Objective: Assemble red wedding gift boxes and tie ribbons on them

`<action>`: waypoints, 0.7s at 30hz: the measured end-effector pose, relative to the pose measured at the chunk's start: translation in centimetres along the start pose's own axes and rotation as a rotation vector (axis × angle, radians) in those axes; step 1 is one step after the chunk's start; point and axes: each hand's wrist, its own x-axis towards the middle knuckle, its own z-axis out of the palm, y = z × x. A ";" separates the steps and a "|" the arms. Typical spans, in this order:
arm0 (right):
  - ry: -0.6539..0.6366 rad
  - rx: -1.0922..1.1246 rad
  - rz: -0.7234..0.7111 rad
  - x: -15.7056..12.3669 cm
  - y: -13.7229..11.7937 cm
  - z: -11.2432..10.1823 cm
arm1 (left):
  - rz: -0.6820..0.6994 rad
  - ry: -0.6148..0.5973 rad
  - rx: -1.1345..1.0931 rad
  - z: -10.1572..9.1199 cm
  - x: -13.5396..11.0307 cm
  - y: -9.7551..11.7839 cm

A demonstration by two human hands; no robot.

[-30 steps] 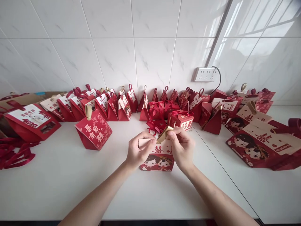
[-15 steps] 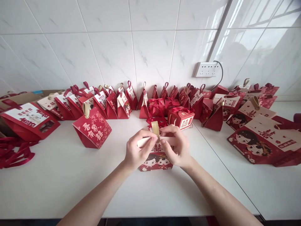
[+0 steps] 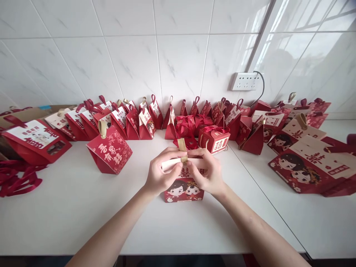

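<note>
A small red and cream gift box (image 3: 184, 193) with a cartoon couple printed on its front stands upright on the table before me. My left hand (image 3: 164, 172) is closed on the left part of its folded cream top edge, thumb in front and fingers behind. My right hand (image 3: 207, 172) pinches the same edge on the right, its thumb near the middle. Between my fingertips a gold ribbon (image 3: 182, 144) crosses the top edge, and one length of it sticks up above. My hands cover parts of the box's top.
A finished-looking red box (image 3: 110, 151) with a gold loop stands to the left. Behind it, several gift boxes line the tiled wall. Red ribbons (image 3: 22, 180) lie at far left. Larger cartoon boxes (image 3: 308, 167) sit at right. A power strip (image 3: 244, 81) hangs on the wall.
My left fingers have moved from the gold ribbon's strip to the box's top edge. The ribbon now lies folded over that edge, and my right fingers have closed nearer the middle.
</note>
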 end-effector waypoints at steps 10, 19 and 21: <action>-0.003 0.192 0.243 0.0 -0.1 0.3 | -0.129 0.021 -0.026 0.2 0.3 0.5; -0.049 0.274 0.297 0.3 -0.1 0.1 | -0.192 0.006 -0.069 0.0 0.5 0.8; -0.056 0.290 0.307 0.3 -0.1 0.1 | -0.192 0.008 -0.062 0.0 0.4 0.8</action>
